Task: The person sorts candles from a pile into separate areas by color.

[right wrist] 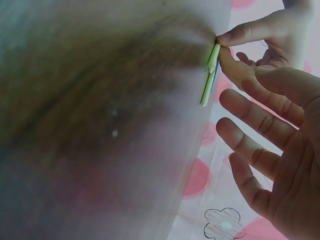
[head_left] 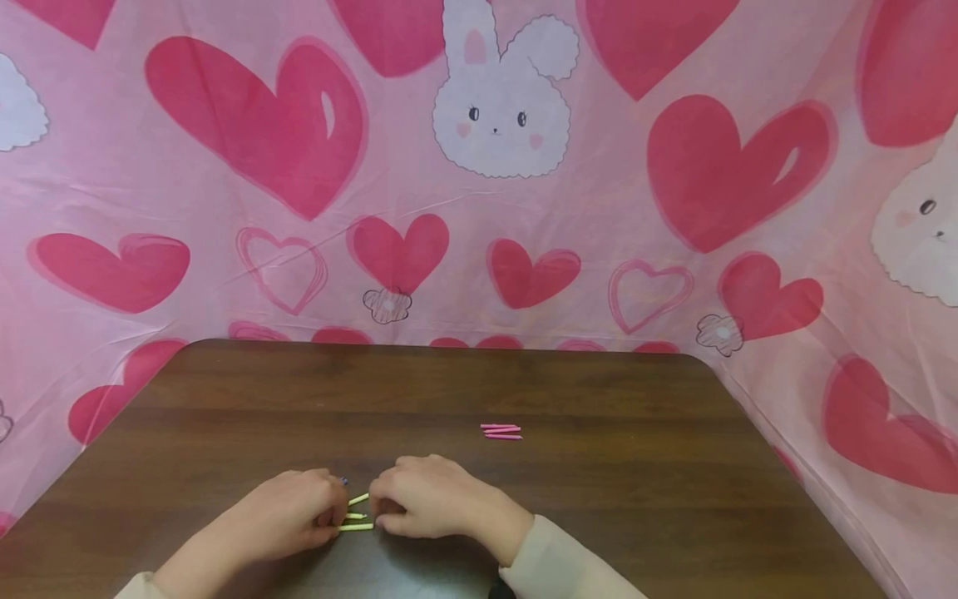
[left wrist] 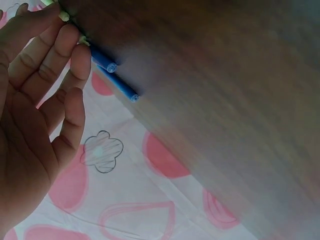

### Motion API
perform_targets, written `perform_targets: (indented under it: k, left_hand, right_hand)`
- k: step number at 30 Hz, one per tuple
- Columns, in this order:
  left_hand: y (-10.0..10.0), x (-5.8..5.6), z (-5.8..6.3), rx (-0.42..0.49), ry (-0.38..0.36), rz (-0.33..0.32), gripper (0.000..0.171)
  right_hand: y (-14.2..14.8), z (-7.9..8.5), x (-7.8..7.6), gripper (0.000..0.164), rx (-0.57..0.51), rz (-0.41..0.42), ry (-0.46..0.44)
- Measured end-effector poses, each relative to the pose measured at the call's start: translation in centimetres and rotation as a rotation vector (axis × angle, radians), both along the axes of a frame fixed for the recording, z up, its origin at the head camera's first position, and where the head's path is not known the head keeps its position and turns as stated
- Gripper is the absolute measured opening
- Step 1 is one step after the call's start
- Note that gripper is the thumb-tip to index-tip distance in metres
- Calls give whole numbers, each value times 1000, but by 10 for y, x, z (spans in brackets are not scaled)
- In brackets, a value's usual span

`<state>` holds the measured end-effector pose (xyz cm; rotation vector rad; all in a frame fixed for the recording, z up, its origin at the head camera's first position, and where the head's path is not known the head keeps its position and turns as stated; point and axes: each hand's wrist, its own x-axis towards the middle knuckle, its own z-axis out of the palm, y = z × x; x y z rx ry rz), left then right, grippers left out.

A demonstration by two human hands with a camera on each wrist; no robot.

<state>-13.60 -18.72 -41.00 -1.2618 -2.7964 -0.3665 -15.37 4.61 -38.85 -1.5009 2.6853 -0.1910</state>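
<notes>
Several thin yellow-green sticks (head_left: 356,527) lie between my two hands on the table. My left hand (head_left: 303,512) is at their left ends; in the right wrist view its thumb and finger pinch the end of a yellow-green stick (right wrist: 213,59). My right hand (head_left: 430,499) is bent close to their right ends. Its fingers (right wrist: 250,112) look loosely curved and apart, with nothing seen between them. Beyond the left fingers, two blue sticks (left wrist: 122,86) show in the left wrist view; from the head, only a blue tip appears.
Several pink sticks (head_left: 501,432) lie side by side farther back, right of the hands. The dark brown wooden table (head_left: 636,433) has rounded far corners. A pink cloth (head_left: 524,200) with hearts and rabbits hangs behind and beside it.
</notes>
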Motion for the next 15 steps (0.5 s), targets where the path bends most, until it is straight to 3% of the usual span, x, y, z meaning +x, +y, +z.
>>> perform_targets:
  k: [6, 15]
  left_hand:
    - [0, -1, -1, 6, 20, -15, 33]
    - [-12, 3, 4, 47, -34, 22, 32]
  right_hand:
    - [-1, 0, 0, 5, 3, 6, 15]
    - [0, -1, -1, 4, 12, 15, 7]
